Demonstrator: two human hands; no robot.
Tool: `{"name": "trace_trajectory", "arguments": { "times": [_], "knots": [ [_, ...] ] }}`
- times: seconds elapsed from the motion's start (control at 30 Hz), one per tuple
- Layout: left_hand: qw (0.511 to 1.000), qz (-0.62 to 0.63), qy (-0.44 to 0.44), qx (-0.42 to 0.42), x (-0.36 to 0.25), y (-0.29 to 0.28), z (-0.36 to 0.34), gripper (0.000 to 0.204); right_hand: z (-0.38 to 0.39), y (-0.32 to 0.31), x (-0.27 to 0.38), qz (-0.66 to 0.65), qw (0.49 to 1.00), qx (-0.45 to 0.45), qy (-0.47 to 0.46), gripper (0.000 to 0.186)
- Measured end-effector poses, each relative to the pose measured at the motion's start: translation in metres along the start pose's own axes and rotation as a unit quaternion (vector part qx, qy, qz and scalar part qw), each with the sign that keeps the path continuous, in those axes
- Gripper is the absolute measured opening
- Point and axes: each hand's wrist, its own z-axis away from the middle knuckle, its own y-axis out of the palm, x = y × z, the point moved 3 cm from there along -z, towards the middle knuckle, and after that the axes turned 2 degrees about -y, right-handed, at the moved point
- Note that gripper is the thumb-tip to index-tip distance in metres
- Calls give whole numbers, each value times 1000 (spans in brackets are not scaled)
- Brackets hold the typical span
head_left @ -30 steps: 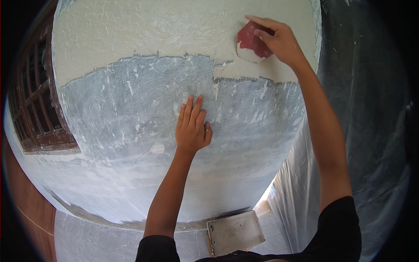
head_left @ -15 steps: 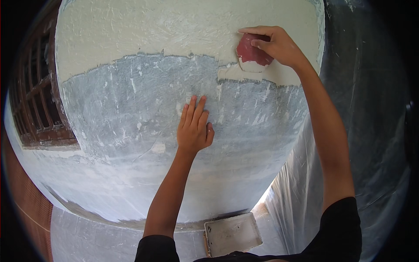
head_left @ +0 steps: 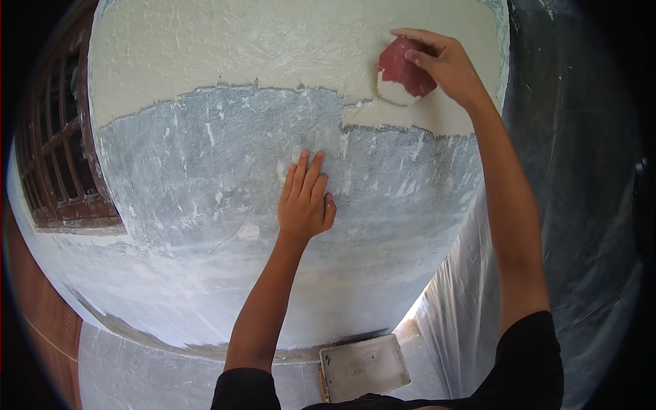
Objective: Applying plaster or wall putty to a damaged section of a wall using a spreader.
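Fingers and thumb of my right hand (head_left: 447, 66) grip a red, flat putty scraper (head_left: 402, 67). Cream filler covers its lower-left edge. It lies close against the upper right of the wall, over the band of wet cream filler (head_left: 273, 48). Below that band, a ragged border divides it from the bare grey wall (head_left: 219, 164). My left hand (head_left: 305, 205) rests on this grey surface near the middle, fingers stretched upward and nothing in it. Pale flecks and streaks mark the grey part around it.
A brown wooden window frame (head_left: 75, 137) with dark panes sits at the left. Translucent plastic sheeting (head_left: 465, 307) hangs along the right side. Below, a rectangular tray (head_left: 365, 369) with pale residue stands at the foot of the wall.
My right hand has shifted slightly up and to the right with the scraper, whose tilt has turned a little. More filler shows along its edge. My left hand keeps its place.
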Motion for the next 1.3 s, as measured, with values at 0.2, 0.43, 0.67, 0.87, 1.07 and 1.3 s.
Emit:
{"name": "trace_trajectory", "arguments": {
  "times": [0.2,0.43,0.67,0.87,1.07,1.3],
  "knots": [
    [1000,-9,-7,15,-2,-4,-2,31,13,20,-8,99,993,-26,-56,34],
    [1000,-1,-4,6,0,-3,-2,31,19,8,-14,44,997,-36,-50,35],
    [1000,-3,-1,3,-2,1,0,31,20,-3,-20,92,991,-84,-46,34],
    [1000,-9,-7,12,-1,-4,-1,34,24,16,-13,59,996,-53,-48,33],
    [1000,-2,-3,8,-1,-1,0,34,22,-1,-20,46,993,-107,-25,33],
    [1000,-2,-9,13,-1,-2,-1,34,17,-2,-19,69,993,-91,-23,33]
  ]
}}
